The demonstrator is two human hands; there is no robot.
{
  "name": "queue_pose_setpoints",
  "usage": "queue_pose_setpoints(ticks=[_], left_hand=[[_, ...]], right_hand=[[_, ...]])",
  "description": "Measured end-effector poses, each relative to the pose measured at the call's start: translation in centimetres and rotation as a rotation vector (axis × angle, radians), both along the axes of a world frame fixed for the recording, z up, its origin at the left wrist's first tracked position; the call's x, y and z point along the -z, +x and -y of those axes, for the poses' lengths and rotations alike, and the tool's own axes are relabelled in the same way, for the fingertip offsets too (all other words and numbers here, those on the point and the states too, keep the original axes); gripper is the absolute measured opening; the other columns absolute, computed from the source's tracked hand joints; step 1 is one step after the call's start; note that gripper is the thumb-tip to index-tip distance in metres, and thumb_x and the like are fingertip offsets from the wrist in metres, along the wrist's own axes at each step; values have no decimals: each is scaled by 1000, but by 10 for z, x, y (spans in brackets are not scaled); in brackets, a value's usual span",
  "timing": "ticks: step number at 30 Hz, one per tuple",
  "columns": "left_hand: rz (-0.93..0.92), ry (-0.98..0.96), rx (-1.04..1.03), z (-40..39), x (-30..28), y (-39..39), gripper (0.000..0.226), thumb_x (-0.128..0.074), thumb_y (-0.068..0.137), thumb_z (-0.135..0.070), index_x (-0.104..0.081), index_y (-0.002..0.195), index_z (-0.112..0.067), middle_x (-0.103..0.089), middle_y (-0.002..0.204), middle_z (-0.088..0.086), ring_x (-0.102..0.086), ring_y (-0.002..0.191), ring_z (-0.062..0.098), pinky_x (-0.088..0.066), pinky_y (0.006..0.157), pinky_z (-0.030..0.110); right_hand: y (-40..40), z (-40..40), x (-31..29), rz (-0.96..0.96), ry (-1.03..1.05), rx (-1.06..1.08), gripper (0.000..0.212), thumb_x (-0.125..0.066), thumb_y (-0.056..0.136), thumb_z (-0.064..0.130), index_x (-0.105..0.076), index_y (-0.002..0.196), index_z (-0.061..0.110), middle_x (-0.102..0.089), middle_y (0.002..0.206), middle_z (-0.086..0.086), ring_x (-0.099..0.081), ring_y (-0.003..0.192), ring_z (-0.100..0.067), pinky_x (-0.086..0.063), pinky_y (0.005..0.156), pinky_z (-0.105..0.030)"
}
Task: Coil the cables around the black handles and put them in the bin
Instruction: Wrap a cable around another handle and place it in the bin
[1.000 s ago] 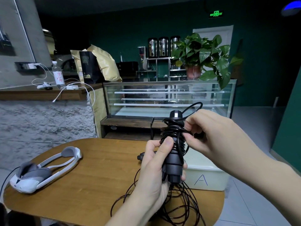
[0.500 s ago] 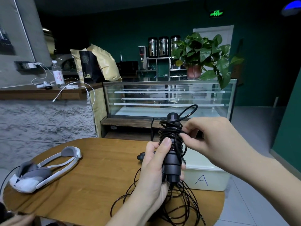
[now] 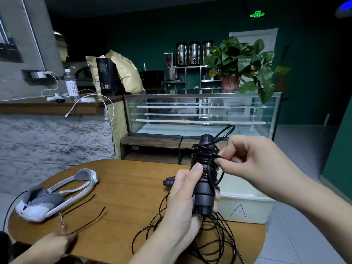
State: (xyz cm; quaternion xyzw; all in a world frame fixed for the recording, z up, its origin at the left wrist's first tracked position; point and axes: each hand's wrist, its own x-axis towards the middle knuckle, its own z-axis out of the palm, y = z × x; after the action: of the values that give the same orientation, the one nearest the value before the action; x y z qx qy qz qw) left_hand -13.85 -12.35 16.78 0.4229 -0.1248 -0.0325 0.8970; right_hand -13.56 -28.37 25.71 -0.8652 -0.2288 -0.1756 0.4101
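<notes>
Item: black handle point(image 3: 204, 184), ribbed, rigid cylinder, held upright above the tabletop point(image 3: 122, 180). Left hand point(image 3: 187, 199) wraps its lower half, thumb pressed along the shaft.

Item: black cable point(image 3: 206, 159), thin and springy. Several turns sit on the upper handle; a loop stands up just past the right hand point(image 3: 253, 162), which pinches a strand beside the coils. Loose slack lies piled under the left hand.

Item: second handle point(image 3: 168, 181), behind the left hand.

Item: white bin marked "A" point(image 3: 245, 204), below the right hand.

Handling: probably light; cable likely to spring loose, so keep tension and grip the handle's bare lower section.
</notes>
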Motion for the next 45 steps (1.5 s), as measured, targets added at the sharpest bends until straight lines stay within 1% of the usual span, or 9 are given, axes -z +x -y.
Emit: queue_pose_setpoints(ticks=[6,11,16,22,27,31,34,36,45], left_hand=[[11,-27,60,-4,6,-2,50,-81,78,-41,-47,106,-16,-60,85,17,-57,61,28,-46,42,28],[63,-59,90,-2,7,-5,65,-90,70,-44,-47,109,-16,-59,87,17,-57,61,27,-47,43,28],[86,-80,90,-2,9,-7,78,-92,68,-46,-47,119,-6,-58,83,15,-58,59,25,-46,41,27],[29,-202,183,-3,8,-9,71,-96,61,-42,-60,113,-10,-58,85,13,-56,54,20,-46,37,23],[-8,-351,294,-5,1,-11,53,-99,57,-37,-76,92,-4,-58,81,12,-52,49,16,-46,34,22],[-57,-417,283,-12,9,-9,68,-100,55,-31,-63,106,-4,-52,85,11,-48,46,16,-43,32,22],[-85,-391,249,-13,17,-6,67,-98,58,-33,-67,109,-3,-56,88,13,-48,48,16,-44,34,23],[-101,-400,247,-12,18,-5,63,-99,58,-32,-71,106,-2,-59,89,15,-48,49,17,-45,34,23],[-115,-369,215,-15,13,-6,78,-101,50,-33,-63,110,1,-60,88,18,-50,46,16,-45,33,22]], right_hand=[[3,8,-12,-380,342,-289,24,-80,71,9,-68,91,2,-71,77,-14,-62,61,-17,-52,60,-21],[12,7,-2,-701,739,-443,39,-93,47,1,-66,73,10,-56,73,-14,-55,53,-13,-47,47,-18],[8,1,-4,-958,928,-564,35,-80,59,-15,-59,66,11,-58,80,-6,-50,56,-5,-37,43,-14],[1,-5,3,-1019,1215,-513,46,-88,40,-17,-59,60,13,-50,64,7,-34,41,-7,-18,42,-20],[-1,-12,20,-965,1416,-654,39,-89,49,-12,-69,76,8,-56,80,5,-29,44,-6,-20,42,-17],[-4,-5,13,-748,1018,-519,35,-84,71,2,-69,102,1,-52,85,-12,-32,50,-9,-32,42,-16],[-12,-4,1,-303,331,-110,4,-76,84,18,-75,87,19,-55,72,-11,-46,49,-15,-38,48,-15],[-14,-5,-1,-75,133,4,6,-75,85,25,-72,80,27,-59,60,-2,-52,49,-13,-40,49,-14],[-23,-21,13,55,317,60,14,-68,90,12,-67,81,23,-71,80,3,-69,60,-12,-52,63,-31]])
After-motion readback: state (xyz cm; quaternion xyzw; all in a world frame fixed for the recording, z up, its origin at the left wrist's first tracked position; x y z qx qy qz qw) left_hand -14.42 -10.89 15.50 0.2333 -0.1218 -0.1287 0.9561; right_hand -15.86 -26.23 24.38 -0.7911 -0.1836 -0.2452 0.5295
